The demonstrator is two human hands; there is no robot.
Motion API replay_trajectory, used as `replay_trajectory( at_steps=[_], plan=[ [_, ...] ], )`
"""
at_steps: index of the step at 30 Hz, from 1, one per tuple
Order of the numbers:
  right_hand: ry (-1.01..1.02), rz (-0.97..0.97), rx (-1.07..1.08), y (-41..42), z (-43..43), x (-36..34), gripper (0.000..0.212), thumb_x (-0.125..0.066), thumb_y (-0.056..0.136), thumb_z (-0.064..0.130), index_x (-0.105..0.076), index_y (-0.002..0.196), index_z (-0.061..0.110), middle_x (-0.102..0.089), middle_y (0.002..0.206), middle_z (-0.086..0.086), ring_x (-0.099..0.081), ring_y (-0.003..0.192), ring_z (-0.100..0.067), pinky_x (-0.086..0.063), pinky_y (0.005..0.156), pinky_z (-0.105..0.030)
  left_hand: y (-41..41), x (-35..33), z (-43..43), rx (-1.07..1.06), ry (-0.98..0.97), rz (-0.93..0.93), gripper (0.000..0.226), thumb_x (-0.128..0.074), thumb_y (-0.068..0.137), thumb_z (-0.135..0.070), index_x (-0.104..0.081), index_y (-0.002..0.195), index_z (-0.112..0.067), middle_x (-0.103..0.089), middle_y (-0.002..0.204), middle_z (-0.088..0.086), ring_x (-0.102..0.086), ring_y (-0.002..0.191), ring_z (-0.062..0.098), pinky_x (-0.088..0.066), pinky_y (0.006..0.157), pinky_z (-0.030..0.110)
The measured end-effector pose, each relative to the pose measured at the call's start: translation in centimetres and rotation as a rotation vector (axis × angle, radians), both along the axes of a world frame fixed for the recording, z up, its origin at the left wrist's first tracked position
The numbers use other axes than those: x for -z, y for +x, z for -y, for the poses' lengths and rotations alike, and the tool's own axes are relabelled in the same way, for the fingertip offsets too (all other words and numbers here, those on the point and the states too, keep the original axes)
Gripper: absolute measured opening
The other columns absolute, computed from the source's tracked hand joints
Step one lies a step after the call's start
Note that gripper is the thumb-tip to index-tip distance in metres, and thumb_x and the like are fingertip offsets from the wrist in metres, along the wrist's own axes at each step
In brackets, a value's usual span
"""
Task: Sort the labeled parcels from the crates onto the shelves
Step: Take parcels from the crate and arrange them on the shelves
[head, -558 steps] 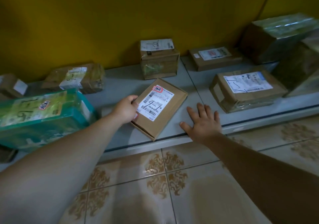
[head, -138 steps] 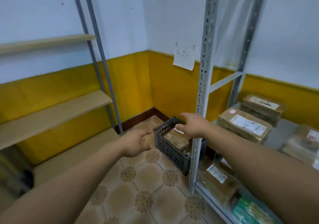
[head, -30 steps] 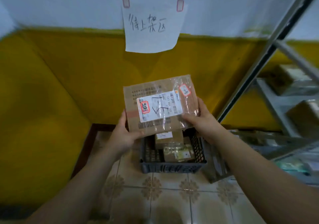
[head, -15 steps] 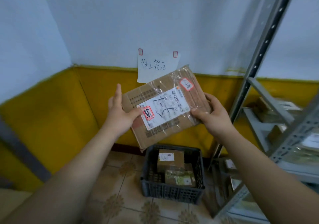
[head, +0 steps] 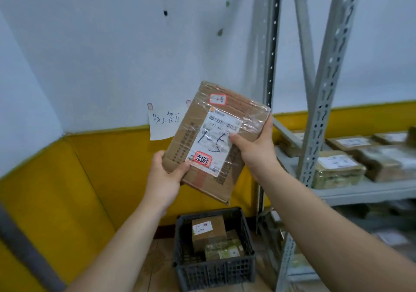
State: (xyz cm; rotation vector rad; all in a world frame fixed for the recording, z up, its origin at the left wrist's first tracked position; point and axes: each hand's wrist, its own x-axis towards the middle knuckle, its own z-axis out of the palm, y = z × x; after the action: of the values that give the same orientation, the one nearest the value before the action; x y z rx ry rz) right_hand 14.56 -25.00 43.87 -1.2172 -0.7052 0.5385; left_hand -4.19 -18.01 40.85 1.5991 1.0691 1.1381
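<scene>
I hold a flat brown cardboard parcel [head: 213,134] wrapped in clear tape up in front of the wall, tilted, its white label with handwritten marks facing me. My left hand [head: 165,175] grips its lower left corner. My right hand [head: 254,151] grips its right edge, thumb on the label. Below stands a dark plastic crate [head: 213,267] on the floor with a small brown box [head: 208,231] and a taped parcel [head: 225,250] inside. The grey metal shelves [head: 360,189] stand at the right.
Several labeled parcels [head: 337,168] lie on the middle shelf at the right, more on the lower shelves. A perforated shelf upright [head: 319,93] rises right of the held parcel. A handwritten paper note [head: 163,123] is taped to the wall. The lower wall is yellow.
The parcel has been raised and turned from lying sideways toward upright. My view has swung up and right, showing more of the shelves. My left hand shifted to the lower corner.
</scene>
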Motion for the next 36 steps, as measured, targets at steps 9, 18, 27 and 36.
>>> replay_trajectory(
  at_steps=[9, 18, 27, 36],
  plan=[
    [-0.017, 0.192, 0.329, -0.5, 10.6, -0.2, 0.074, -0.059, 0.099, 0.02, -0.016, 0.153, 0.046, -0.055, 0.132, 0.015, -0.061, 0.087, 0.014, -0.055, 0.07, -0.014, 1.0, -1.2, 8.8, 0.345, 0.185, -0.126, 0.067, -0.067, 0.089, -0.022, -0.023, 0.139, -0.031, -0.041, 0.111, -0.028, -0.049, 0.106, 0.003, -0.045, 0.068, 0.005],
    [-0.126, 0.214, 0.498, 6.7, 26.7, 0.8, 0.078, -0.065, 0.094, 0.022, -0.02, 0.151, 0.049, -0.057, 0.128, 0.018, -0.067, 0.092, 0.003, -0.057, 0.07, -0.021, 10.8, -2.4, 20.1, 0.739, 0.238, -0.183, 0.07, -0.071, 0.087, -0.027, -0.028, 0.116, -0.074, -0.039, 0.139, -0.021, -0.049, 0.124, 0.012, -0.049, 0.1, 0.042],
    [-0.284, 0.189, 0.784, 19.6, 50.3, 0.8, 0.088, -0.072, 0.087, 0.023, -0.017, 0.152, 0.048, -0.049, 0.099, 0.031, -0.06, 0.106, -0.015, -0.048, 0.099, -0.036, 28.7, -1.9, 40.6, 0.982, 0.18, -0.134, 0.071, -0.071, 0.086, -0.018, -0.035, 0.142, -0.044, -0.047, 0.129, -0.013, -0.051, 0.109, 0.008, -0.044, 0.082, 0.012],
    [-0.411, 0.192, 0.894, 30.5, 64.5, 0.4, 0.08, -0.066, 0.09, 0.021, -0.02, 0.151, 0.045, -0.059, 0.113, 0.012, -0.061, 0.099, -0.013, -0.047, 0.085, -0.031, 42.9, -0.8, 53.3, 1.162, 0.018, -0.127, 0.073, -0.07, 0.087, -0.02, -0.032, 0.146, -0.044, -0.042, 0.14, -0.008, -0.054, 0.119, 0.022, -0.052, 0.097, 0.044]
  ],
)
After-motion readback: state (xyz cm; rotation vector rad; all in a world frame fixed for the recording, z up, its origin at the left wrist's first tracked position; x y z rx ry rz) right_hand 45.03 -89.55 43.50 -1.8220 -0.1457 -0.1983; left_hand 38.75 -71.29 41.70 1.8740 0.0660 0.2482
